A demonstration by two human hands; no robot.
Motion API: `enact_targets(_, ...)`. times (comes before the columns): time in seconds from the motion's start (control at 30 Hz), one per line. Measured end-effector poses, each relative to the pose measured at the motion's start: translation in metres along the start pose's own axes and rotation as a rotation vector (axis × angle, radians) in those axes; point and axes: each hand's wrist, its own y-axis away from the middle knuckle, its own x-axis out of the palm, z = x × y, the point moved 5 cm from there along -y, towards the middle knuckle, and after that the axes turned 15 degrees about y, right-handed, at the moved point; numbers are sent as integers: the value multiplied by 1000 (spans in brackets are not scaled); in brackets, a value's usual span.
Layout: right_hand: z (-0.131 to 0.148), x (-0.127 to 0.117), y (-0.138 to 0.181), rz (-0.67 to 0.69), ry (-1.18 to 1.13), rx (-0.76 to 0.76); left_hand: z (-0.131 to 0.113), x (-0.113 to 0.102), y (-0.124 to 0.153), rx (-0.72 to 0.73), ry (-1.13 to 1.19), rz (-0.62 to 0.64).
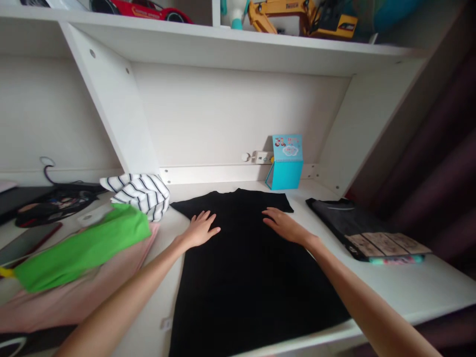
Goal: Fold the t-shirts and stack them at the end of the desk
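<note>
Black shirt (245,277) under flat hands, desk-edge overhang

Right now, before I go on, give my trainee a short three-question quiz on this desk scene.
1. True or false: both hands lie flat and open on the flat black cloth garment.
2. What lies directly left of the left hand? A) bright green folded cloth B) blue cardboard box C) yellow toy digger
3. Name the small upright thing at the back wall, beyond the right hand.

Key: 1 true. 2 A. 3 the blue cardboard box.
</note>
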Motion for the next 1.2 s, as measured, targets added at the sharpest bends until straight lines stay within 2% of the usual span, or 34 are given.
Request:
enact_targets(0.1,9,37,-19,42,50,69,16,17,-13,-15,-43,-4)
enact_targets(0.17,3,53,-22,59,81,125,25,15,-20,-18,-69,10)
enact_targets(0.23,-9,61,-22,68,108,178,43,1,-28,-90,-93,-9)
enact_targets(0.37,-28,65,-19,88,144,221,96,-40,-45,-304,5,-161)
enact_targets(0.47,-31,66,-17,90,160,223,126,-59,-54,-326,99,-231)
enact_targets(0.57,-28,65,-17,78,166,222,139,-69,-58,-339,222,-319)
enact_targets(0.7,-28,64,-17,64,161,225,137,-72,-63,-295,495,-335)
enact_targets(0.8,-29,65,-17,53,151,225,124,-72,-67,-223,748,-303)
enact_targets(0.97,-30,65,-16,32,139,229,102,-72,-72,-152,1172,-364)
enact_targets(1.07,-29,64,-16,23,135,231,95,-70,-74,-154,1325,-398)
enact_targets(1.2,-30,64,-15,20,127,231,98,-79,-69,-172,1411,-465)
